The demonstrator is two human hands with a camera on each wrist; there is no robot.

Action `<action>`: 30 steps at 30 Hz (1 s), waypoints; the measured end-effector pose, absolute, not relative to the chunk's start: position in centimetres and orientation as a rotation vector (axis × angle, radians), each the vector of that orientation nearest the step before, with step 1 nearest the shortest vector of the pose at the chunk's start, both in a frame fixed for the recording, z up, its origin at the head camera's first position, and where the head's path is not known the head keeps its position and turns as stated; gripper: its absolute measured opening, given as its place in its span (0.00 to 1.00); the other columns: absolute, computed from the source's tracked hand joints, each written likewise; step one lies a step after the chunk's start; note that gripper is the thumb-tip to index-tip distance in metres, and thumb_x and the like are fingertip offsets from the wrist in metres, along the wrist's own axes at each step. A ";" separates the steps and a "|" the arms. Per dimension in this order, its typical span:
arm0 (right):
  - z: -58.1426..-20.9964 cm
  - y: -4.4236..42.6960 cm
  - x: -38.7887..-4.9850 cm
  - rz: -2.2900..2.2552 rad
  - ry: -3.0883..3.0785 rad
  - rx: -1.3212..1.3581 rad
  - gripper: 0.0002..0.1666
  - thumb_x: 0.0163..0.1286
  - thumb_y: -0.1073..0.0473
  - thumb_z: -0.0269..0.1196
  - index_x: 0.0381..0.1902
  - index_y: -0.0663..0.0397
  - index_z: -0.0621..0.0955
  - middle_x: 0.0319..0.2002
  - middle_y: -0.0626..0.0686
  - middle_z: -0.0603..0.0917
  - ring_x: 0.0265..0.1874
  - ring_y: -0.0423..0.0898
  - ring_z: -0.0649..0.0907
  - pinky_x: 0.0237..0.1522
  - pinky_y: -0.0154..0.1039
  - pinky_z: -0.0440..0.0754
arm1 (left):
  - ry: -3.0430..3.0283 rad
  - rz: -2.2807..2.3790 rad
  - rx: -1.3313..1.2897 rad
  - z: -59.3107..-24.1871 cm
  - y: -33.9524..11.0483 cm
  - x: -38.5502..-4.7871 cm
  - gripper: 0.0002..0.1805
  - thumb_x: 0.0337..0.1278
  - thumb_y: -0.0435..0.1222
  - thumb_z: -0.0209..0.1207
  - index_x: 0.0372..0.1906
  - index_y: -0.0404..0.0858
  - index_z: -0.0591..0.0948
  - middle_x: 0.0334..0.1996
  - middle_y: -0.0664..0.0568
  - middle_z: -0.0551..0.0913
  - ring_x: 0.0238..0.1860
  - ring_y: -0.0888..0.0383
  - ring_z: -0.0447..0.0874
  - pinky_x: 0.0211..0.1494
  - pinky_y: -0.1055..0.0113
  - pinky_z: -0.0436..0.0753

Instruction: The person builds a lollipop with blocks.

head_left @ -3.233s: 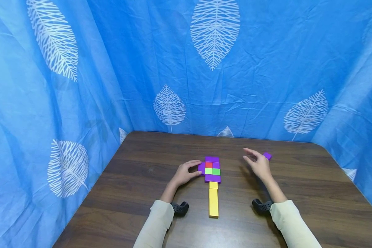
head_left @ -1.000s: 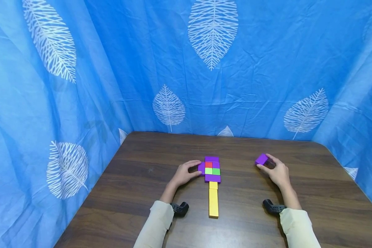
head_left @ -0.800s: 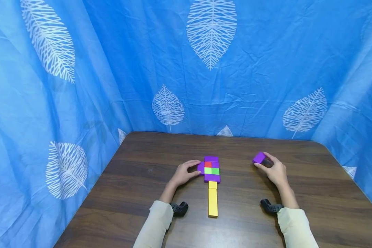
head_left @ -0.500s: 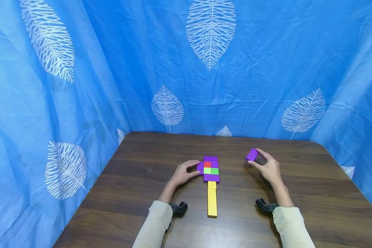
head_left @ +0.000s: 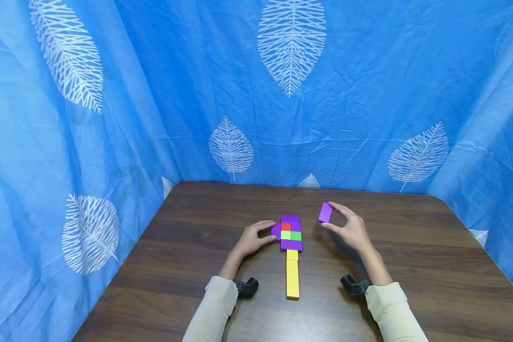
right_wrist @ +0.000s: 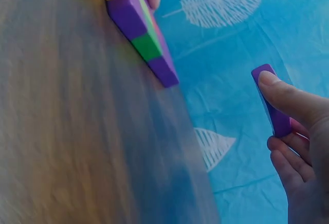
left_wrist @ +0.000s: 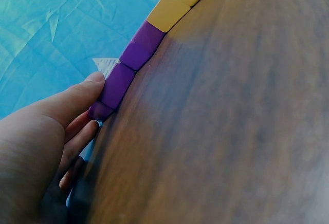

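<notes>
On the brown table lies a flat row of coloured blocks, in the head view. Purple blocks [head_left: 291, 245] frame a red block [head_left: 285, 226], a yellow-green block [head_left: 285, 235] and a green block [head_left: 296, 236]; two yellow blocks [head_left: 292, 278] extend toward the person. My left hand [head_left: 250, 239] pinches the purple block [head_left: 275, 231] on the left side, thumb near and fingers far. My right hand [head_left: 354, 232] holds a loose purple block [head_left: 325, 213] between thumb and fingers, raised off the table to the right of the arrangement. The right wrist view shows this purple block [right_wrist: 277, 111] edge-on.
The brown wooden table [head_left: 222, 204] has rounded far corners. Behind and beside it hangs a blue curtain [head_left: 346, 95] with white leaf prints. A black wrist device [head_left: 246, 287] sits on the left arm, and another black wrist device [head_left: 356, 285] on the right.
My right hand reached the loose purple block at the right, picked it up and carried it left toward the arrangement, turning it more upright. My left hand stays at its block.
</notes>
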State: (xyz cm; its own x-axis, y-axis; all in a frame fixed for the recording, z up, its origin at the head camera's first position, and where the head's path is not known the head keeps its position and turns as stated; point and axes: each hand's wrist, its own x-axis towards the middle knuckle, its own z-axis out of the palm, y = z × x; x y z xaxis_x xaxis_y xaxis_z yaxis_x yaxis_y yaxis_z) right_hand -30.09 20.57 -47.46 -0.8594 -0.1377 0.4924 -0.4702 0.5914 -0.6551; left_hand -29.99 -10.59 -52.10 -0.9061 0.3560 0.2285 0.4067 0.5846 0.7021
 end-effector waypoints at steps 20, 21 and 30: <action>-50.3 18.7 -29.9 1.149 -2.760 0.707 0.40 0.51 0.47 0.71 0.60 0.56 0.73 0.58 0.61 0.74 0.58 0.60 0.70 0.57 0.58 0.68 | -2.746 -1.244 -0.655 -52.0 -10.5 -29.8 0.27 0.56 0.49 0.60 0.60 0.44 0.75 0.60 0.49 0.72 0.63 0.51 0.66 0.64 0.53 0.64; -50.4 18.6 -29.9 1.156 -2.767 0.706 0.39 0.51 0.48 0.71 0.60 0.56 0.74 0.58 0.60 0.74 0.58 0.60 0.70 0.57 0.57 0.68 | -2.745 -1.244 -0.655 -52.0 -10.5 -29.8 0.27 0.56 0.49 0.60 0.60 0.44 0.75 0.60 0.49 0.72 0.63 0.51 0.66 0.64 0.53 0.65; -50.8 18.2 -30.0 1.046 -2.788 0.736 0.40 0.52 0.45 0.70 0.60 0.57 0.74 0.57 0.61 0.75 0.58 0.61 0.71 0.57 0.57 0.67 | -2.745 -1.244 -0.649 -52.0 -10.6 -29.8 0.27 0.56 0.50 0.59 0.60 0.45 0.75 0.60 0.50 0.72 0.63 0.51 0.66 0.63 0.52 0.65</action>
State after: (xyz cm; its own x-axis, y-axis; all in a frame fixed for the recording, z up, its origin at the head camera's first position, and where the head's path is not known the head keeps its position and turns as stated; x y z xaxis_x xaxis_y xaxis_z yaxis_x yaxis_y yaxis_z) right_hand -29.97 18.22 -50.83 -0.8823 -0.4101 0.2310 -0.4608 0.6526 -0.6015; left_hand -29.79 -10.56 -52.01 -0.9097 0.3508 0.2222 0.3983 0.5859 0.7057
